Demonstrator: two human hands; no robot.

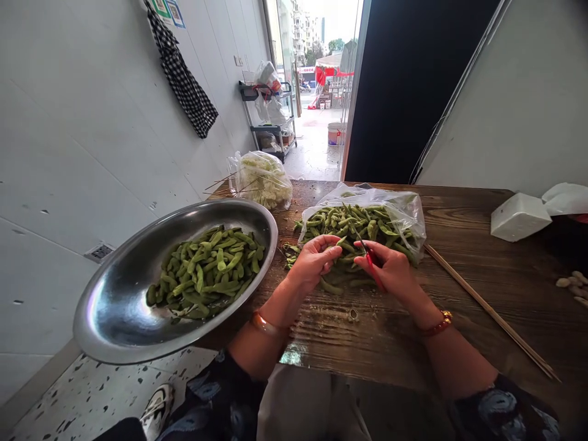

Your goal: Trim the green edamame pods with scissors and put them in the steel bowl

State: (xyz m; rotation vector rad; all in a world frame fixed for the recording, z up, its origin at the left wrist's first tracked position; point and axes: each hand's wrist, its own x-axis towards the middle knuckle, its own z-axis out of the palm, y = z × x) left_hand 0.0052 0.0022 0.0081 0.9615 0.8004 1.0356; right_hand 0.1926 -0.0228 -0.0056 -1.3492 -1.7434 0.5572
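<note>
Between the thumb and fingers of my left hand (315, 260) is a green edamame pod (341, 241). My right hand (390, 266) grips a pair of red-handled scissors (373, 264), blades pointing up and away from me, just right of the pod. Behind both hands, a heap of edamame pods (353, 220) spills out of a clear plastic bag (411, 211) onto the table. To the left, a wide metal basin (124, 306) holds a pile of edamame pods (211, 269). Small trimmings lie on the wood near my left hand.
The wooden table (367, 337) carries a bag of pale green vegetables (264, 177) at its back left. Long thin wooden sticks (491, 309) lie at the right, with a white box (519, 217) and peanuts (574, 285) farther over. A wheeled cart (271, 125) stands by the doorway.
</note>
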